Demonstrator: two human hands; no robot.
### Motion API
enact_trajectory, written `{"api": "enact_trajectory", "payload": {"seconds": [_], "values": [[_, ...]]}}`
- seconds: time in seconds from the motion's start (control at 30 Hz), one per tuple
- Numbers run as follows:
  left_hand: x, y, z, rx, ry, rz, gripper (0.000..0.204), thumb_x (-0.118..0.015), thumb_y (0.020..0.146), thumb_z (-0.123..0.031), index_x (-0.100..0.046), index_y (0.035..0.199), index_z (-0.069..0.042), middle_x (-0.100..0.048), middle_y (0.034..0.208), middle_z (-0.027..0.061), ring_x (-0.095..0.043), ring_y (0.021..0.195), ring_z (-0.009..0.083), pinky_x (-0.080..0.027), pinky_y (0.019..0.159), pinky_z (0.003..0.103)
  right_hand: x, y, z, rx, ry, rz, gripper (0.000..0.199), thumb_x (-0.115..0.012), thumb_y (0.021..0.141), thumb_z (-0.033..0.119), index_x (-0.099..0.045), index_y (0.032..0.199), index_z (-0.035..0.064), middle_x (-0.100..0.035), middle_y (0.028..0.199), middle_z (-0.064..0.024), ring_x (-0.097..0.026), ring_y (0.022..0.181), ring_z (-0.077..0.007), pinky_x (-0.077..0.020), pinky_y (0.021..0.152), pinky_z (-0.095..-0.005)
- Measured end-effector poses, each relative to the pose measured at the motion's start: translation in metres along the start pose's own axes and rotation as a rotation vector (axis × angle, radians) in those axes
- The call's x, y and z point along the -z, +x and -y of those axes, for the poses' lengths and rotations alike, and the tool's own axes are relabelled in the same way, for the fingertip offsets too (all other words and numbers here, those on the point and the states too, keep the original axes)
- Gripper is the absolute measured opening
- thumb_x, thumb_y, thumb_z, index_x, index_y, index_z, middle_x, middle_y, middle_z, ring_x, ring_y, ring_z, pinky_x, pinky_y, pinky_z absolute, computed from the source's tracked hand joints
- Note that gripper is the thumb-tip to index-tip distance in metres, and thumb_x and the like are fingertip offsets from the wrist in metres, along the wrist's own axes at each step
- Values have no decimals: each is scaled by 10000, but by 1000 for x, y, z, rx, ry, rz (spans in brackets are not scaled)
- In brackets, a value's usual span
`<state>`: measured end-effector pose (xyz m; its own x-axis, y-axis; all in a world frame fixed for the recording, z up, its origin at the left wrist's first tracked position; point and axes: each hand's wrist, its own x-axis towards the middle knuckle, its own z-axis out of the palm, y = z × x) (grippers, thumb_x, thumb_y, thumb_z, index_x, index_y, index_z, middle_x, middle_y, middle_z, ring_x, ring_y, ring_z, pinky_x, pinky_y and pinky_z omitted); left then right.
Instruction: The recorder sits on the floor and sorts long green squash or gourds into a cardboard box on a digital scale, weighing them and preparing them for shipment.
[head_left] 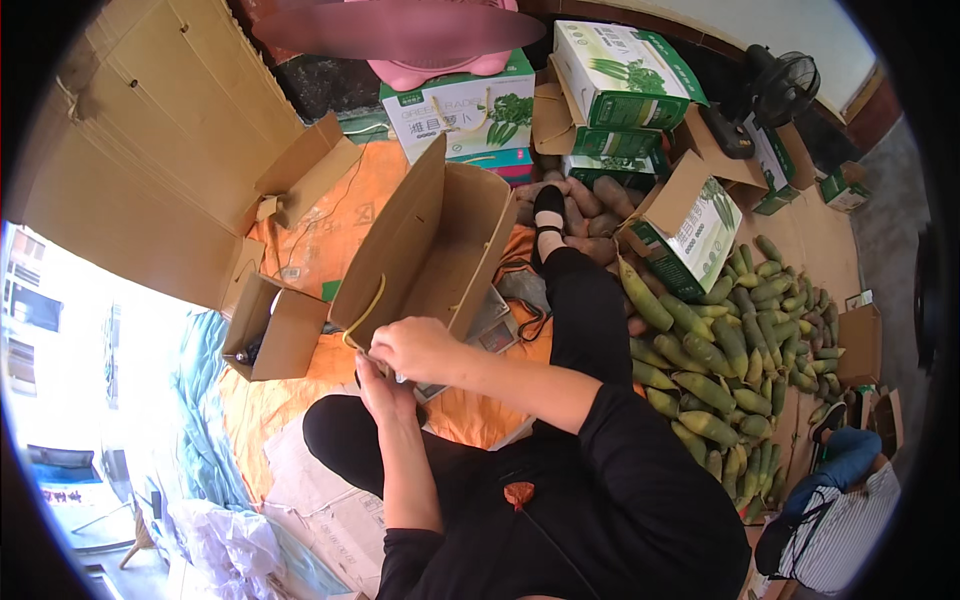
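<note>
A tall open cardboard gift box (pixel 432 240) lies tilted in front of me, its plain brown inside showing. A yellow cord handle (pixel 372 305) loops from its near left side. At the box's near lower corner, beside the cord's end, my right hand (pixel 412 350) is closed with its fingertips pinched together. Just below it, my left hand (pixel 385 392) is closed too, its fingertips meeting the right ones. What lies between the fingers is too small and covered to make out. My legs in black stretch on either side of the box.
Green radishes (pixel 735 350) are heaped at the right, with reddish-brown roots (pixel 590 205) beyond my foot. Printed white-and-green cartons (pixel 625 75) stack at the back, near a black fan (pixel 785 85). A small open box (pixel 275 330) stands left. Another person (pixel 845 520) sits lower right.
</note>
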<state>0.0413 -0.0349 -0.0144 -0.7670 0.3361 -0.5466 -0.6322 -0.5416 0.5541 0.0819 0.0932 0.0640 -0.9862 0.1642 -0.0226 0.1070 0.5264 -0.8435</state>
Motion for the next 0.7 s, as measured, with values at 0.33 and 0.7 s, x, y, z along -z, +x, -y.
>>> {"api": "enact_trajectory", "payload": {"seconds": [0.33,0.7], "values": [[-35,-46,5,-829,517,-157,421,-443,983,-212,-378,1368,-53,-395,1408,71,-369,1298,207,-272,1079,311,41,0,-98,37,-824,-398,132,-527,810,145,-656,838,128,-581,902,-32,-492,1010,-225,-377,816,-459],[-52,-13,27,-709,2133,130,704,-746,708,-134,-458,1349,-182,-556,1278,65,-407,1291,317,-112,1076,649,8,-15,-86,-38,-520,-221,81,-595,761,210,-674,775,205,-619,836,38,-543,939,-180,-380,743,-423]]}}
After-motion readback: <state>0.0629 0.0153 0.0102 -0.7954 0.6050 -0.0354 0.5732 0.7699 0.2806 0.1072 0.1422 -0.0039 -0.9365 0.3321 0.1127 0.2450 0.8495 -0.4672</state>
